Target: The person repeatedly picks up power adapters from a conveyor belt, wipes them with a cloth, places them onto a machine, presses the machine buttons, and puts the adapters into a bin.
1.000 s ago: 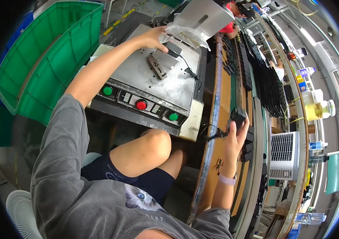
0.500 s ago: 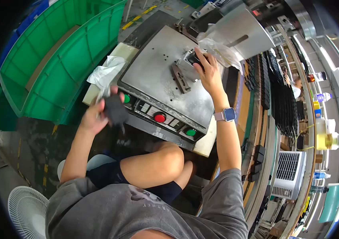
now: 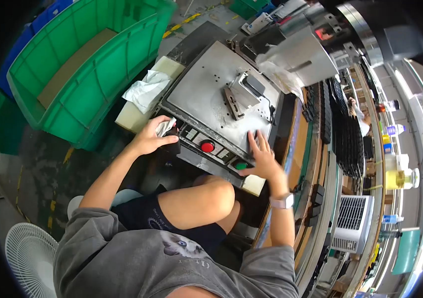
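Observation:
My left hand (image 3: 153,137) is closed around a white cloth (image 3: 166,127) and a black block-like part (image 3: 173,144), at the left front of the machine's control panel. It hides the left green button. My right hand (image 3: 263,159) is open, fingers spread over the front right corner of the metal plate (image 3: 196,84). Its thumb lies by the right green button (image 3: 240,165); whether it presses cannot be told. A black part (image 3: 254,85) sits on the metal fixture (image 3: 244,92) on the plate. Between the hands is a red button (image 3: 207,146).
A large green crate (image 3: 97,84) stands at left. Another white cloth (image 3: 147,92) lies on the pale ledge beside the plate. The machine's metal head (image 3: 301,57) is beyond the fixture. Shelving with black parts (image 3: 343,124) runs along the right; a white fan (image 3: 30,256) is lower left.
My right hand has left the black part on the fixture and come back to the panel's right end. My left hand has moved right, to the panel's left end, still holding its black part.

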Motion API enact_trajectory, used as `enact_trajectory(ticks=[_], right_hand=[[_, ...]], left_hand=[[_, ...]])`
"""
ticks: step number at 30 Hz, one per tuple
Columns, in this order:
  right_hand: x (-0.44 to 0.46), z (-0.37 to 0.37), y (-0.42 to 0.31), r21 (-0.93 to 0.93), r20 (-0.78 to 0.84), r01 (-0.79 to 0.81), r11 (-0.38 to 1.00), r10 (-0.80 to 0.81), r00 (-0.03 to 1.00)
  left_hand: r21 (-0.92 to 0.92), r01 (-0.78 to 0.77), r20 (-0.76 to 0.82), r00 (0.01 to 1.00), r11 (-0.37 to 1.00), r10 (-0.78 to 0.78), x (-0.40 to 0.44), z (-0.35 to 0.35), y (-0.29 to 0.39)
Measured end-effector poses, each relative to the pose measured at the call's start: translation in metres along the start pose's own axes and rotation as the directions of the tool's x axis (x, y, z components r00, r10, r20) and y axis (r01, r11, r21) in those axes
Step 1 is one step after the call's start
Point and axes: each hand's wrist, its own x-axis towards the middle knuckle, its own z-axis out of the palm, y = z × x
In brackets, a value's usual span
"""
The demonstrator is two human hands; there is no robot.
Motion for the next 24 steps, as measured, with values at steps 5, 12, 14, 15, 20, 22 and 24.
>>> enact_trajectory(ticks=[5, 12, 14, 15, 20, 22, 24], right_hand=[[-0.047, 0.025, -0.024, 0.02, -0.482, 0.069, 0.997, -0.05, 0.875], [-0.007, 0.0, -0.08, 0.815, -0.558, 0.463, -0.348, -0.254, 0.79], [-0.01, -0.001, -0.089, 0.698, -0.516, 0.304, -0.648, -0.16, 0.842], [-0.005, 0.009, -0.088, 0.65, -0.489, 0.305, -0.696, -0.077, 0.869], [-0.036, 0.026, -0.052, 0.356, -0.498, 0.245, -0.902, 0.039, 0.867], [-0.052, 0.017, -0.025, 0.385, -0.323, 0.311, -0.869, 0.189, 0.927], [-0.085, -0.009, 0.02, 0.487, -0.354, 0.53, -0.694, 0.398, 0.846]], left_hand=[[-0.179, -0.016, 0.105, 0.994, 0.984, 0.036, -0.017, 0.0, 0.062], [0.129, -0.489, 0.446, 0.805, 0.862, 0.39, 0.013, 0.112, 0.197], [0.295, -0.567, 0.383, 0.808, 0.769, 0.449, 0.024, 0.145, 0.198], [0.39, -0.633, 0.317, 0.774, 0.668, 0.548, 0.034, 0.153, 0.186], [0.402, -0.715, 0.265, 0.688, 0.571, 0.675, 0.043, 0.211, 0.193], [0.334, -0.792, 0.24, 0.596, 0.511, 0.766, 0.036, 0.224, 0.206], [0.16, -0.744, 0.184, 0.668, 0.649, 0.721, 0.025, 0.224, 0.212]])
